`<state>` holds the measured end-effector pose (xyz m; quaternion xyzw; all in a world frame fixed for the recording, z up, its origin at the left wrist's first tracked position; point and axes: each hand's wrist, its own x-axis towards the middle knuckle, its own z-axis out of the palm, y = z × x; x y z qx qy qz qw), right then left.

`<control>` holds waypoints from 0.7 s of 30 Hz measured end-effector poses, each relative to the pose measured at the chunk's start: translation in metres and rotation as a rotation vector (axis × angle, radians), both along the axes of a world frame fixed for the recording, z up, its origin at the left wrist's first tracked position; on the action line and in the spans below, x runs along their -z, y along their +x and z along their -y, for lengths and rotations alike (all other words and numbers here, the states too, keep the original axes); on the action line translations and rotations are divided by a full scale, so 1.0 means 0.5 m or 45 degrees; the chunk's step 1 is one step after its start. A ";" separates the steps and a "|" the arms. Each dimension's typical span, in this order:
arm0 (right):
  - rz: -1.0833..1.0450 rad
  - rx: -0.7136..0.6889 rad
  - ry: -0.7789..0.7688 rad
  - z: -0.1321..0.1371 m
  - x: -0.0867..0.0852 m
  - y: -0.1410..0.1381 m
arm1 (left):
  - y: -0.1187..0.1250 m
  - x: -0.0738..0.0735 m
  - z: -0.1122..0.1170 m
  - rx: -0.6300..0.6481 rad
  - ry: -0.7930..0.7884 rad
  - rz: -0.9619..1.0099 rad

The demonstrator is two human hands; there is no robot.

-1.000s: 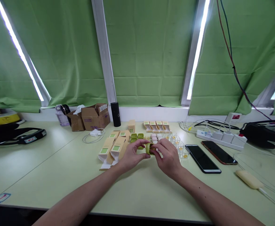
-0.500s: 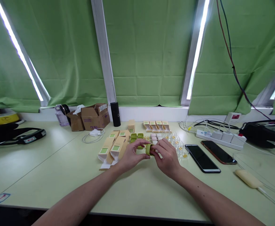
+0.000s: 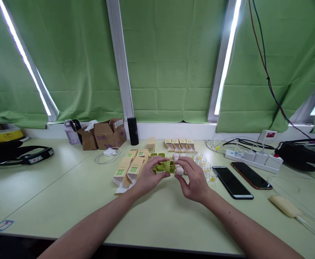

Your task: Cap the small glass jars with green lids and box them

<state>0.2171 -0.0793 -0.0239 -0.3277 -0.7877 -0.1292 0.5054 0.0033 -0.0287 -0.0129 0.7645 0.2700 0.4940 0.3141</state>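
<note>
My left hand (image 3: 148,178) is closed, pinching a small green ring-shaped cap (image 3: 170,166) just above the table. My right hand (image 3: 194,181) is right beside it, thumb and fingertips pinched on a small pale pink piece (image 3: 179,171) that touches the cap's right side. More green caps (image 3: 159,157) and pale pieces lie just behind the hands. Tan cartons with green labels (image 3: 130,168) lie to the left of my left hand. Small clear cups with yellow centres (image 3: 206,167) stand to the right of my right hand.
Two phones (image 3: 232,181) (image 3: 251,175) lie right of the cups, with a power strip (image 3: 254,157) and cables behind. A row of open tan cartons (image 3: 180,144), a black cylinder (image 3: 132,131), cardboard boxes (image 3: 109,133) and a bottle (image 3: 69,132) line the back. A black headset (image 3: 19,155) lies far left.
Both hands have moved slightly away from me with the green cap. The right hand's fingers have come off the cap's front and now pinch the pale piece beside it.
</note>
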 end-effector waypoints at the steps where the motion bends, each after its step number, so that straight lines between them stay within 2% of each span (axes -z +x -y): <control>1: 0.001 -0.001 -0.013 0.000 0.002 -0.002 | 0.000 0.000 0.002 -0.026 0.056 -0.020; 6: 0.055 -0.006 -0.042 -0.009 0.016 -0.009 | 0.001 0.005 0.005 -0.084 0.282 -0.092; 10: -0.014 -0.039 -0.084 -0.015 0.025 -0.010 | 0.003 0.006 0.009 -0.107 0.338 -0.122; 15: -0.149 -0.066 -0.170 -0.020 0.029 -0.007 | 0.003 0.001 0.015 -0.146 0.273 -0.128; 21: -0.233 -0.089 -0.217 -0.021 0.034 -0.012 | 0.008 0.007 0.008 -0.219 0.073 -0.179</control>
